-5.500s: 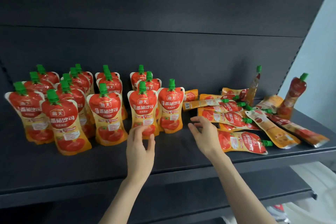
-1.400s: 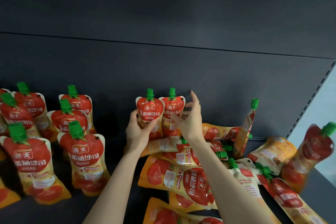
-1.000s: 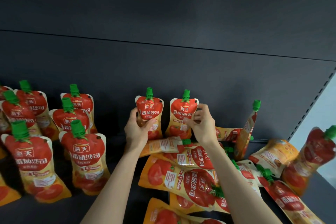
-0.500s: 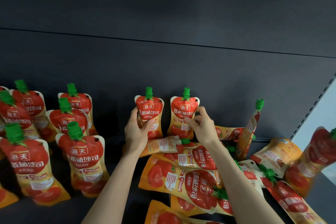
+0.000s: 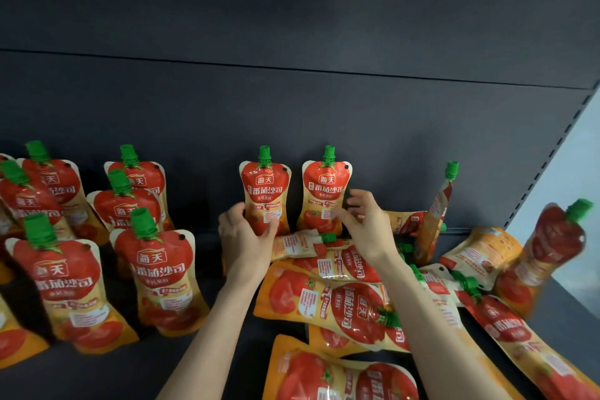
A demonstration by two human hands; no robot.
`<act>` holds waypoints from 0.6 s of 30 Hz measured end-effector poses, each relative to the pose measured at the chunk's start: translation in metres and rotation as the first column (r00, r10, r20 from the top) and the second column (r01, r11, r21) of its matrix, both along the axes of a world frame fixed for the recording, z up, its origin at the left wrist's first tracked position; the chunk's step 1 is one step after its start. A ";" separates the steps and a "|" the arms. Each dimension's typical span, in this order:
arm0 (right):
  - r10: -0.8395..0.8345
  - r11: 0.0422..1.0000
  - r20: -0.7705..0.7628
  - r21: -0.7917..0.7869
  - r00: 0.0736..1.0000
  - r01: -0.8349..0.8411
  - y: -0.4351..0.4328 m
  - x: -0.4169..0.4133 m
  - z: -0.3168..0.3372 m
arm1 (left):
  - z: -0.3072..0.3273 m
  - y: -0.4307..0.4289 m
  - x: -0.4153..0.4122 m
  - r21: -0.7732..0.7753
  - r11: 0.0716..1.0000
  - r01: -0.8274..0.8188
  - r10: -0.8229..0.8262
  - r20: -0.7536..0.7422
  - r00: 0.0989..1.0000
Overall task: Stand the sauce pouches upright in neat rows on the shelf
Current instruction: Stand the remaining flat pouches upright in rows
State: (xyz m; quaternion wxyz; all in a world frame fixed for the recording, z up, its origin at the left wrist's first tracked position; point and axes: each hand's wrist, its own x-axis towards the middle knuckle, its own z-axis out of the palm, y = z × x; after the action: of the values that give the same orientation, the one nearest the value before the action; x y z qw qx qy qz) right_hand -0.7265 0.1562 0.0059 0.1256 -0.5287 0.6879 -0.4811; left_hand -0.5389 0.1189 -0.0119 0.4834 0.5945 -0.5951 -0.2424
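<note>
Two red-and-orange sauce pouches with green caps stand upright side by side against the back panel. My left hand (image 5: pixel 246 239) grips the lower part of the left pouch (image 5: pixel 264 187), thumb across its front. My right hand (image 5: pixel 365 226) hovers at the right edge of the right pouch (image 5: pixel 326 188), fingers spread and holding nothing. Several pouches (image 5: pixel 331 302) lie flat in a heap under my right forearm. To the left, upright pouches (image 5: pixel 162 273) stand in rows.
The dark shelf (image 5: pixel 207 354) shows bare floor between the rows and the heap. One pouch (image 5: pixel 436 214) leans edge-on against the back panel (image 5: pixel 292 114). Another pouch (image 5: pixel 555 253) tilts at the far right by the slotted upright (image 5: pixel 548 159).
My right hand has let go of the right pouch and spread its fingers. That pouch now stands alone beside the left one. My left hand still holds the left pouch.
</note>
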 end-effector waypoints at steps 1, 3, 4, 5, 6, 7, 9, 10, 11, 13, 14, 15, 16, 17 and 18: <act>-0.021 1.000 -0.015 -0.014 1.000 0.021 0.006 0.000 0.000 | -0.003 0.007 0.001 -0.035 0.998 0.048 -0.047 0.020 0.999; -0.036 0.999 -0.056 -0.025 0.998 0.034 0.021 0.001 -0.001 | -0.008 0.020 0.003 -0.040 0.984 0.175 -0.171 0.075 0.982; -0.031 0.999 -0.082 -0.018 0.996 0.030 0.028 0.000 -0.002 | -0.010 0.025 0.003 -0.018 0.972 0.236 -0.232 0.116 0.966; -0.022 1.000 -0.112 0.002 0.993 0.022 0.035 -0.001 -0.003 | -0.012 0.028 0.002 0.007 0.958 0.287 -0.284 0.164 0.945; -0.010 0.999 -0.151 0.038 0.989 0.016 0.042 -0.003 -0.005 | -0.014 0.030 0.001 0.031 0.945 0.325 -0.324 0.212 0.922; 0.001 0.996 -0.206 0.090 0.979 0.018 0.048 -0.005 -0.006 | -0.015 0.032 0.001 0.055 0.935 0.350 -0.352 0.258 0.900; 0.019 0.972 -0.345 0.226 0.938 0.064 0.057 -0.012 -0.008 | -0.016 0.032 0.000 0.114 0.929 0.351 -0.368 0.345 0.864; 0.030 0.949 -0.398 0.300 0.917 0.100 0.060 -0.016 -0.008 | -0.016 0.030 0.001 0.149 0.931 0.334 -0.366 0.396 0.843; 0.050 0.921 -0.428 0.370 0.903 0.124 0.063 -0.019 -0.008 | -0.015 0.028 0.002 0.179 0.933 0.312 -0.360 0.458 0.813; 0.110 0.875 -0.408 0.472 0.906 0.106 0.066 -0.022 -0.008 | -0.015 0.025 0.003 0.215 0.939 0.270 -0.345 0.576 0.741; 0.131 0.869 -0.372 0.490 0.919 0.074 0.066 -0.023 -0.008 | -0.014 0.024 0.003 0.231 0.939 0.255 -0.344 0.612 0.713; 0.140 0.874 -0.331 0.484 0.933 0.041 0.067 -0.023 -0.008 | -0.012 0.023 0.003 0.251 0.937 0.242 -0.348 0.633 0.692; 0.135 0.887 -0.294 0.462 0.946 0.018 0.068 -0.023 -0.007 | -0.011 0.021 0.003 0.271 0.935 0.229 -0.353 0.647 0.677; 0.119 0.902 -0.258 0.431 0.959 0.004 0.069 -0.023 -0.006 | -0.009 0.020 0.003 0.285 0.934 0.214 -0.353 0.657 0.666; 0.099 0.918 -0.220 0.396 0.970 -0.004 0.070 -0.024 -0.005 | -0.008 0.020 0.004 0.290 0.936 0.201 -0.348 0.663 0.663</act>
State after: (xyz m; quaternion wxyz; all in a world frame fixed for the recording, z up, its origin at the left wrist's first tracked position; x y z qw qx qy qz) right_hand -0.7500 0.2259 0.0011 0.1591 -0.5642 0.7661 -0.2635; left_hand -0.5351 0.1385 -0.0198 0.1173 0.5880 -0.7908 -0.1232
